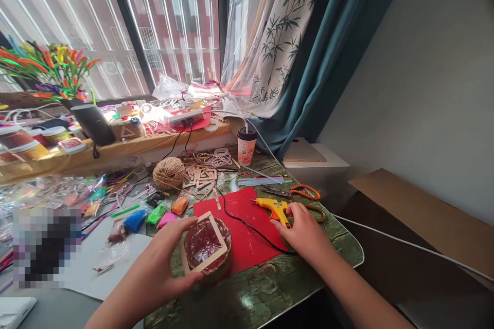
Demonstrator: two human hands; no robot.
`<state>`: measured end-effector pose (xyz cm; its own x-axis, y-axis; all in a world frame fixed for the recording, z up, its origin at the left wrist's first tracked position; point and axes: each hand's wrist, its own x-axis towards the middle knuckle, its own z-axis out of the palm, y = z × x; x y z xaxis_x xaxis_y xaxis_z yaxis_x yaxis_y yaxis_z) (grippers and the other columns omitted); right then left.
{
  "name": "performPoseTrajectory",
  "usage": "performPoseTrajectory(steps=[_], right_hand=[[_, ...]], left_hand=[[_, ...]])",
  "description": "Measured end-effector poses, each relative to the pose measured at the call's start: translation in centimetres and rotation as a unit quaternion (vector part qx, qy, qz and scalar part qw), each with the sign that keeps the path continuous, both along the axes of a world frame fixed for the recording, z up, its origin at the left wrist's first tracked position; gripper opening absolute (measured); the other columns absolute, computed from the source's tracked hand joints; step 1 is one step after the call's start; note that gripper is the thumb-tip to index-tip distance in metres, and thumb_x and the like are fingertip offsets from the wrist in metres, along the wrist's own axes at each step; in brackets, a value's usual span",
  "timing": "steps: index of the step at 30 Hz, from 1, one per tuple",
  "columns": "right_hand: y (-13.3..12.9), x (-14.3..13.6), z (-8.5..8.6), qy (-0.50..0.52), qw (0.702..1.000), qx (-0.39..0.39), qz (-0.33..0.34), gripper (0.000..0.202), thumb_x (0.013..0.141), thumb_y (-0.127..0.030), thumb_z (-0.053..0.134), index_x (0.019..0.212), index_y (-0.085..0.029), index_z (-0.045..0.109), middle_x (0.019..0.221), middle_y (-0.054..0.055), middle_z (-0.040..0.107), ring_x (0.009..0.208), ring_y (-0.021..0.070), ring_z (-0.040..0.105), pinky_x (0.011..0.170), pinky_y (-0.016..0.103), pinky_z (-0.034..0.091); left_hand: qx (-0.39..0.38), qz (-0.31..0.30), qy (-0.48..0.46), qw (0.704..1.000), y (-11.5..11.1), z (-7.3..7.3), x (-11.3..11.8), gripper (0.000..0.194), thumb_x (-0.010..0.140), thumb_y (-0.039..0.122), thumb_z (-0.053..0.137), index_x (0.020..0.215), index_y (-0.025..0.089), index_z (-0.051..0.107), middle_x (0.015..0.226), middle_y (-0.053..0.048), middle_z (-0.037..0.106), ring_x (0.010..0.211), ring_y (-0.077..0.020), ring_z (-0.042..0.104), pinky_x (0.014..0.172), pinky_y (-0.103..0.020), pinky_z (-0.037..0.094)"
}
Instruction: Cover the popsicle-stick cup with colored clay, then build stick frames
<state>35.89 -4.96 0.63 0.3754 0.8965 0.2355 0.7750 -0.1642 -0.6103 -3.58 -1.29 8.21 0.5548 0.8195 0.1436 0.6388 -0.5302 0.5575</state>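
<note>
A square frame of flat wooden craft sticks (218, 234) sits over the top of a round container (229, 240). My left hand (160, 257) grips the frame at its left side, index finger at the top corner and thumb at the bottom one. Through the frame shows a shiny, dark red surface. My right hand (303, 229) is closed round the handle of a yellow hot glue gun (272, 204), whose nozzle points left. The glue gun is over the right part of a red sheet (241, 205), and a black cord crosses that sheet.
Orange-handled scissors (304, 192) and a ruler (260, 181) lie behind the glue gun. A twine ball (169, 173), loose craft sticks (200, 176) and a paper cup (246, 149) stand farther back. Bright clay packets (156, 214) lie left; the table edge (363, 257) curves at right.
</note>
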Motion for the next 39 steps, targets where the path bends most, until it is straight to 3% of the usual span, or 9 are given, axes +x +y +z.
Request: performPoseTrajectory(steps=[4, 8, 10, 14, 17, 22, 27, 33, 39], right_hand=[[-0.1, 1.2, -1.4, 0.018, 0.996, -0.085, -0.022, 0.038, 0.077, -0.053, 0.078, 0.084, -0.025, 0.055, 0.093, 0.007, 0.067, 0.085, 0.0283, 0.064, 0.071, 0.036, 0.043], [0.9, 1.7, -1.3, 0.101, 0.984, -0.145, -0.008, 0.024, 0.076, -0.039, 0.078, 0.075, -0.024, 0.059, 0.065, 0.0, 0.06, 0.062, 0.0214, 0.054, 0.06, 0.033, 0.029], [1.3, 2.1, -1.1, 0.132, 0.982, -0.135, -0.009, 0.02, 0.078, -0.034, 0.074, 0.073, -0.024, 0.058, 0.061, -0.001, 0.059, 0.059, 0.0199, 0.052, 0.059, 0.032, 0.029], [0.9, 2.6, -0.2, 0.228, 0.969, -0.093, 0.023, 0.023, 0.083, -0.042, 0.066, 0.094, -0.023, 0.059, 0.079, 0.004, 0.071, 0.069, 0.0228, 0.065, 0.063, 0.033, 0.044], [-0.2, 2.2, 1.4, 0.411, 0.907, -0.015, 0.087, 0.046, 0.082, -0.047, 0.073, 0.119, -0.023, 0.059, 0.104, 0.009, 0.076, 0.085, 0.0262, 0.073, 0.079, 0.041, 0.056], [-1.4, 0.5, 4.5, 0.545, 0.827, 0.001, 0.135, 0.049, 0.078, -0.034, 0.082, 0.123, -0.025, 0.065, 0.122, 0.012, 0.076, 0.092, 0.0269, 0.073, 0.09, 0.046, 0.056], [-1.1, -0.6, 5.8, 0.558, 0.806, -0.025, 0.193, 0.05, 0.079, -0.03, 0.076, 0.128, -0.022, 0.067, 0.131, 0.013, 0.075, 0.068, 0.0173, 0.067, 0.07, 0.037, 0.054], [-0.7, -1.6, 5.5, 0.558, 0.808, -0.04, 0.183, 0.046, 0.081, -0.034, 0.076, 0.123, -0.017, 0.067, 0.108, 0.01, 0.079, 0.057, 0.0119, 0.056, 0.058, 0.029, 0.044], [-0.7, -2.4, 5.1, 0.548, 0.813, -0.059, 0.189, 0.044, 0.081, -0.04, 0.08, 0.117, -0.019, 0.066, 0.106, 0.009, 0.079, 0.056, 0.0123, 0.057, 0.056, 0.029, 0.046]], left_hand=[[-0.11, 0.086, -0.198, 0.97, 0.7, -0.9, -0.6, 0.072, 0.085, 0.057, 0.081, 0.149, 0.035, 0.055, 0.156, -0.01, 0.064, 0.143, -0.0377, 0.062, 0.117, -0.052, 0.054], [-0.239, 0.078, -0.423, 0.871, 2.6, -2.2, -0.4, 0.081, 0.085, 0.072, 0.066, 0.151, 0.028, 0.053, 0.157, -0.015, 0.064, 0.142, -0.0429, 0.062, 0.119, -0.06, 0.051], [-0.284, 0.081, -0.463, 0.836, 3.1, -2.6, -0.2, 0.081, 0.089, 0.075, 0.051, 0.153, 0.025, 0.054, 0.155, -0.015, 0.065, 0.145, -0.0432, 0.059, 0.121, -0.062, 0.049], [-0.312, 0.087, -0.464, 0.825, 2.5, -3.0, 0.2, 0.088, 0.096, 0.075, 0.03, 0.167, 0.022, 0.04, 0.157, -0.015, 0.063, 0.149, -0.0405, 0.055, 0.121, -0.06, 0.049], [-0.314, 0.076, -0.486, 0.812, 2.2, -3.0, 0.1, 0.092, 0.093, 0.075, 0.037, 0.17, 0.025, 0.033, 0.162, -0.015, 0.058, 0.147, -0.0419, 0.057, 0.12, -0.063, 0.05], [-0.234, 0.081, -0.43, 0.868, 2.4, -3.0, -0.6, 0.09, 0.089, 0.075, 0.057, 0.165, 0.031, 0.039, 0.158, -0.015, 0.062, 0.144, -0.0434, 0.059, 0.12, -0.064, 0.048], [-0.034, 0.071, -0.125, 0.989, 0.6, -1.8, 0.5, 0.078, 0.09, 0.053, 0.076, 0.161, 0.037, 0.046, 0.165, -0.012, 0.054, 0.147, -0.0446, 0.053, 0.117, -0.067, 0.048], [0.052, -0.028, 0.027, 0.998, -0.3, 0.7, 2.6, 0.074, 0.082, 0.037, 0.081, 0.151, 0.033, 0.058, 0.155, -0.012, 0.063, 0.143, -0.0431, 0.057, 0.118, -0.064, 0.049], [0.052, -0.039, 0.031, 0.997, -0.1, 0.5, 1.7, 0.077, 0.085, 0.041, 0.081, 0.156, 0.033, 0.053, 0.16, -0.013, 0.058, 0.147, -0.0409, 0.054, 0.12, -0.061, 0.048]])
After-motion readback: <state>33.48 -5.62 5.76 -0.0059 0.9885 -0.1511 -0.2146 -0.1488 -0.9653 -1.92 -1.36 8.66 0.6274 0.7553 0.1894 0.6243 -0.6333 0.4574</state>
